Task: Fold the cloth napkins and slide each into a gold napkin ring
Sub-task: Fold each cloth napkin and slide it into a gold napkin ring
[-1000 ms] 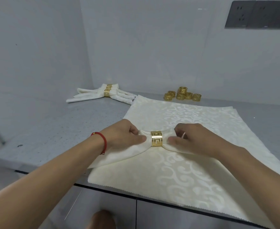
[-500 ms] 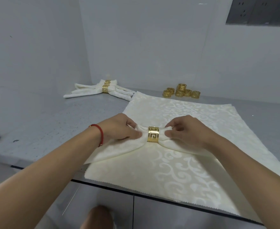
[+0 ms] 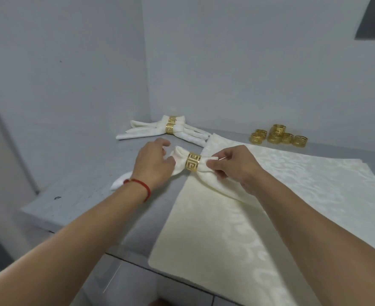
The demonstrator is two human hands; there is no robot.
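- The counter (image 3: 89,195) is carrying everything, running grey to the wall corner.
- A stack of flat napkins (image 3: 281,195) is lying on the counter, its near edge hanging over the front of the counter.
- The folded napkin (image 3: 206,173) is sitting at the stack's left edge, partly on the stack and partly over bare counter, with one tail (image 3: 119,183) trailing left of the stack.
- The right hand (image 3: 237,165) is pinching the folded napkin just right of its ring, fingers curled on the cloth, above the stack's left part.
- The left hand (image 3: 154,164) is hovering left of the stack, beside the napkin's fanned end, fingers spread and loosely bent; whether they are touching the cloth cannot be told.
- Two finished napkins (image 3: 166,131) are lying crossed, beyond the stack's far left corner.
- Spare rings (image 3: 278,136) are clustered just beyond the stack's far edge.
- The ring (image 3: 193,162) is sitting round the folded napkin's middle, between the hands.
- A red bracelet (image 3: 142,187) is circling the left wrist.
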